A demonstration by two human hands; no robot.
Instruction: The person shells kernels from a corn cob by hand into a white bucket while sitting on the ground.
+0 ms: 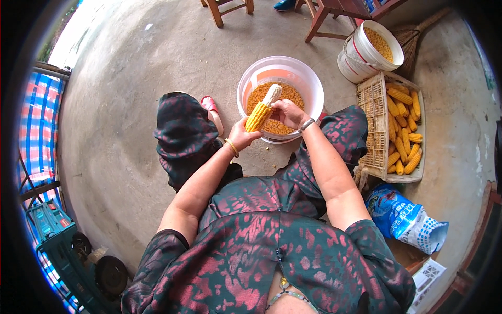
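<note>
My left hand (241, 134) is wrapped around the lower end of an ear of dried yellow corn (258, 116). The upper part of the ear is a bare, pale cob (272, 93). My right hand (289, 113) grips the ear's right side, its thumb where the kernel rows end; some of its fingers are hidden beneath. Both hands are over the near side of a white plastic bucket (318, 88), which stands on the floor between my knees. Loose corn kernels (292, 93) cover the bottom of that bucket.
At right, a plastic crate (377, 165) holds many corn ears (400, 129). Behind it, another white bucket (349, 62) contains kernels, near a broom (408, 39). A blue printed bag (396, 216) lies nearer me. Wooden stools (213, 11) and a green wheeled toolbox (59, 243) stand farther out.
</note>
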